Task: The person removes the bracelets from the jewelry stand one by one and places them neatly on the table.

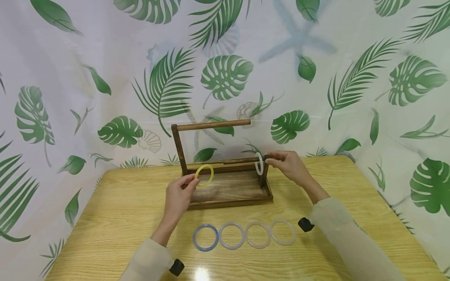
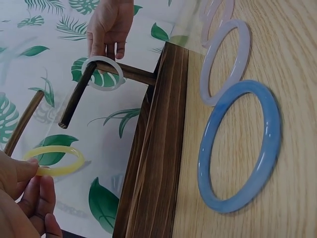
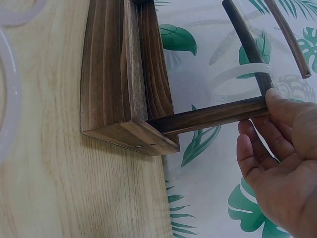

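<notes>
My left hand pinches a yellow bangle between thumb and fingers, above the left part of a wooden bangle stand. In the left wrist view the yellow bangle is tilted, apart from both rods. A white bangle hangs round the stand's lower rod, close to its right post. My right hand grips the top corner of that post, thumb on one side and fingers on the other. The white bangle is beside the thumb, not held.
On the table in front of the stand lie a blue bangle and several pale bangles in a row. The stand's upper rod reaches right from the tall left post. A leaf-patterned cloth hangs behind.
</notes>
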The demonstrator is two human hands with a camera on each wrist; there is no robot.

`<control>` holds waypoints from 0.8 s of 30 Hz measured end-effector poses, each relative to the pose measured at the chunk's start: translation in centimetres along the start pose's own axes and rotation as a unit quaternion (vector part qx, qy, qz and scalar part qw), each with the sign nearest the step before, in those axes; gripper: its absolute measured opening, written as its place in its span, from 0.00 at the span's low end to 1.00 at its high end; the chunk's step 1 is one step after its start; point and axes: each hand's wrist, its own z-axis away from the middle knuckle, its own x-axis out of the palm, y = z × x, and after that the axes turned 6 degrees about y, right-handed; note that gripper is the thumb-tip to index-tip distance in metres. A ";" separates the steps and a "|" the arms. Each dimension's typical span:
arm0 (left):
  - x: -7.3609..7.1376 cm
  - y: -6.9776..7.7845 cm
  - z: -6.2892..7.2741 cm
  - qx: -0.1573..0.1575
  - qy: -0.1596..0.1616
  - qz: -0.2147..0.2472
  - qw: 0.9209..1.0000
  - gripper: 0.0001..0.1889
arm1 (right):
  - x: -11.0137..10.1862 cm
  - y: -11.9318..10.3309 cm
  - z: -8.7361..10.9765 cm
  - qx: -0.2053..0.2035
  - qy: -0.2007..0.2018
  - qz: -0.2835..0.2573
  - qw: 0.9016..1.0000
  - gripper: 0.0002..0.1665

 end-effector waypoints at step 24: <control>-3.5 -0.8 1.1 -0.040 -0.019 0.006 0.999 0.12 | -0.1 -0.2 0.1 0.008 0.000 0.000 1.000 0.26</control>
